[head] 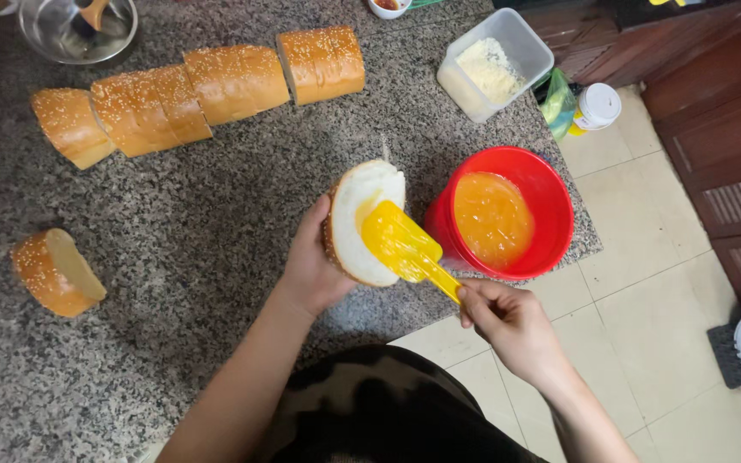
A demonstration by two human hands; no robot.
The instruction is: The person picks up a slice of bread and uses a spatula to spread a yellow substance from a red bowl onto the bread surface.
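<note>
Head view, granite worktop (199, 257), near its right edge: left hand (310, 266) cupped around a sesame bread slice (362, 219), cut face up; right hand (508, 321) pinched on the handle of a yellow spatula (400, 244), blade flat on the crumb. Just beside, at the edge: red bowl (551, 206) of orange sauce (490, 219). Along the far edge: cut loaf pieces (207, 86). Possible trouble: sauce dripping onto the floor tiles (636, 309), bowl nudged off the edge.

Left hand (310, 270) cupped upward in a closed grip, right hand (508, 321) pinching (fingers curled).
</note>
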